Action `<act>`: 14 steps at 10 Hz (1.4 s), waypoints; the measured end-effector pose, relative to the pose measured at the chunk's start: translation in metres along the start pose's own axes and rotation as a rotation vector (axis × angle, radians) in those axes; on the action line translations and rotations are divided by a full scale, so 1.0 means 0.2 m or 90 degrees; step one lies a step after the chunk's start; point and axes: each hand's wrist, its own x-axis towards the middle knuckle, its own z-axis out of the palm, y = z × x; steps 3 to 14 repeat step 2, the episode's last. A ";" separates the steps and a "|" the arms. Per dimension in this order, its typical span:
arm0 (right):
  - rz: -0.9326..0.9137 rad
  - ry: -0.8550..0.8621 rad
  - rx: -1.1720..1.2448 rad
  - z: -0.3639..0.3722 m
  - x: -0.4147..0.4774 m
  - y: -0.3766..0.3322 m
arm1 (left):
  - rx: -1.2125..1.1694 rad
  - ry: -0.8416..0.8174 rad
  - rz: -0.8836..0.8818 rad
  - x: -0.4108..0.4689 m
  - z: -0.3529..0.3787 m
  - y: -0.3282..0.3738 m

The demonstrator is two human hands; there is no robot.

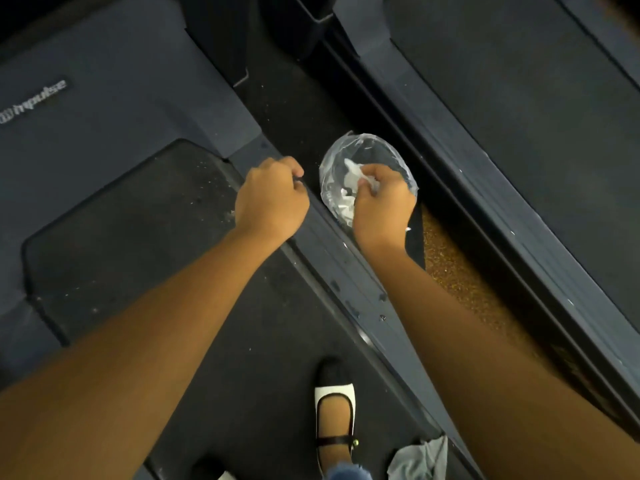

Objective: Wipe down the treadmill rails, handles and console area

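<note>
I look down at the dark treadmill belt [138, 244] and its grey side rail [332, 261], both flecked with white crumbs. My left hand [272, 197] is closed in a fist over the rail's inner edge; nothing shows in it. My right hand [382, 206] pinches a small white scrap of tissue [367, 180] over a clear plastic bag [360, 147]. The bag lies in the gap beside the rail and holds crumpled white tissue. A grey cloth [424, 459] lies on the rail near my foot, at the bottom edge.
A second treadmill [519, 116] runs parallel on the right, past a narrow strip of brown speckled floor [450, 268]. The grey motor cover [104, 98] with a logo is at the upper left. My black-and-white shoe [334, 407] stands on the belt.
</note>
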 end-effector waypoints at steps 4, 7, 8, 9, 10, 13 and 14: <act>0.081 -0.043 -0.084 -0.02 0.39 0.13 | -0.022 0.012 0.000 0.18 0.12 0.02; 0.081 -0.043 -0.084 -0.02 0.39 0.13 | -0.022 0.012 0.000 0.18 0.12 0.02; 0.081 -0.043 -0.084 -0.02 0.39 0.13 | -0.022 0.012 0.000 0.18 0.12 0.02; 0.081 -0.043 -0.084 -0.02 0.39 0.13 | -0.022 0.012 0.000 0.18 0.12 0.02; 0.081 -0.043 -0.084 -0.02 0.39 0.13 | -0.022 0.012 0.000 0.18 0.12 0.02; 0.081 -0.043 -0.084 -0.02 0.39 0.13 | -0.022 0.012 0.000 0.18 0.12 0.02; 0.081 -0.043 -0.084 -0.02 0.39 0.13 | -0.022 0.012 0.000 0.18 0.12 0.02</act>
